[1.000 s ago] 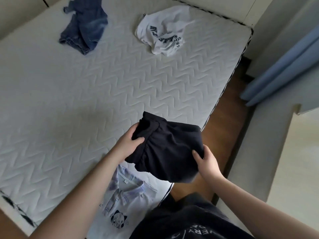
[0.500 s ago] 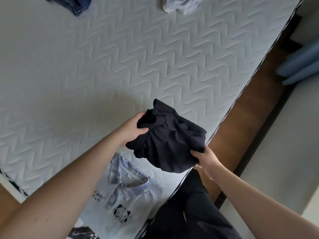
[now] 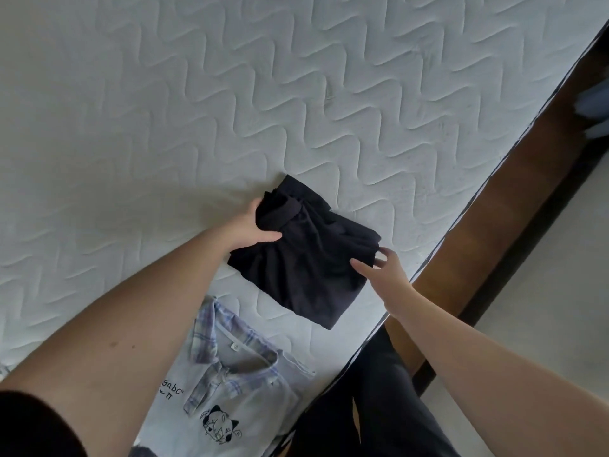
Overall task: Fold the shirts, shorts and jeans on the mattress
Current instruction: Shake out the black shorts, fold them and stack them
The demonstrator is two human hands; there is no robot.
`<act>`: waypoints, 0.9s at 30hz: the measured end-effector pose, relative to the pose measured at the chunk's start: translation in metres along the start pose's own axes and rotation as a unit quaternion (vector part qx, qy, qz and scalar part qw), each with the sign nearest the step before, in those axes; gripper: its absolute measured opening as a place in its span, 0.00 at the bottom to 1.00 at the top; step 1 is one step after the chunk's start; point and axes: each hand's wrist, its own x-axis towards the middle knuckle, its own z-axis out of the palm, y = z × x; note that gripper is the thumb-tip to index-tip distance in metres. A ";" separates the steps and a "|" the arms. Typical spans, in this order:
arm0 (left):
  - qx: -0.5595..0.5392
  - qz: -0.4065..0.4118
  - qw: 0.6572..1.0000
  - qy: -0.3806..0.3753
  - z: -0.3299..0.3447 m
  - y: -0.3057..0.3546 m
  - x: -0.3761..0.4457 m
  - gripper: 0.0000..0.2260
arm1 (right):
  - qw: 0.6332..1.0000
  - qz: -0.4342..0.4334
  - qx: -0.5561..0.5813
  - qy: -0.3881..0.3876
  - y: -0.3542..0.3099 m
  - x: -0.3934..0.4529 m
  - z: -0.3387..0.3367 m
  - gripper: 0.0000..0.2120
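Observation:
Folded black shorts (image 3: 306,258) lie flat on the white quilted mattress (image 3: 164,110), close to its right edge. My left hand (image 3: 252,227) grips the bunched waistband end at the shorts' upper left, thumb on top of the cloth. My right hand (image 3: 382,268) is at the shorts' right edge, its fingers loosely spread and its fingertips touching the cloth. A folded pale shirt (image 3: 230,384) with a plaid collar and a small cartoon print lies just below the shorts, partly under my left forearm.
The mattress's dark-piped right edge (image 3: 461,232) runs diagonally, with brown wooden floor (image 3: 494,225) beyond it. My dark-trousered legs (image 3: 369,407) stand against that edge at the bottom. Blue fabric (image 3: 596,103) shows at the far right.
The black shorts went from held in the air to lying on the mattress above the pale shirt. My right hand loosened its grip on them. The view tilted down, losing the jeans and white shirt.

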 end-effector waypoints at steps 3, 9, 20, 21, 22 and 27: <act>-0.007 0.012 0.998 0.057 0.003 0.009 0.018 0.52 | 1.000 -0.011 0.002 0.005 -0.010 0.015 0.005 0.48; -0.069 0.031 0.993 0.090 0.004 0.012 0.047 0.30 | 0.990 -0.071 -0.100 0.069 -0.012 0.033 0.002 0.18; -0.040 0.074 0.981 0.174 0.012 0.012 0.046 0.35 | 0.979 -0.075 -0.039 0.185 0.002 0.043 0.012 0.17; -0.042 0.044 0.986 0.156 0.008 0.008 0.042 0.39 | 0.979 -0.069 -0.015 0.193 0.006 0.038 0.015 0.23; -0.029 0.016 0.992 0.125 0.005 0.002 0.040 0.43 | 0.979 -0.053 0.003 0.198 0.010 0.033 0.016 0.27; 0.049 -0.044 0.997 -0.046 -0.017 -0.023 0.027 0.46 | 0.992 0.055 -0.099 0.049 0.040 0.007 0.029 0.23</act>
